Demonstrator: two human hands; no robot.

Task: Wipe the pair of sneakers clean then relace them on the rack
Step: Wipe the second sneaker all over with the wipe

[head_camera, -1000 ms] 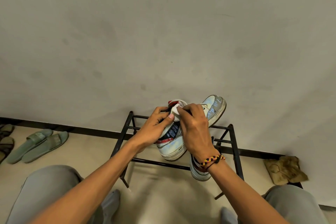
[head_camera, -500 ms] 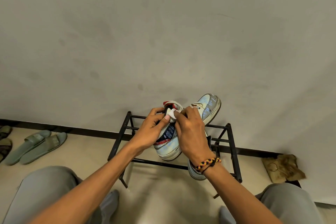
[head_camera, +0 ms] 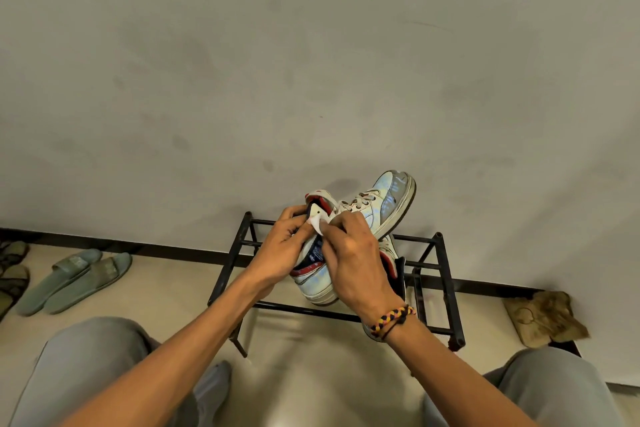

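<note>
A white sneaker [head_camera: 388,199] with a red and navy collar is held tilted over the black metal rack [head_camera: 446,288], toe up toward the wall. My left hand [head_camera: 278,251] grips its collar and tongue from the left. My right hand [head_camera: 353,262] pinches a small white cloth [head_camera: 316,221] against the tongue at the opening. The second sneaker [head_camera: 390,255] lies on the rack under my right wrist, mostly hidden. Laces show on the held sneaker's front.
A pair of green slides [head_camera: 74,281] lies on the floor at left, with dark sandals [head_camera: 12,274] beyond them. A crumpled brown cloth [head_camera: 543,317] sits by the wall at right. My knees in grey trousers frame the bottom. The wall stands close behind the rack.
My right hand has shifted the white cloth slightly on the tongue. The sneaker and my left hand stay almost where they were.
</note>
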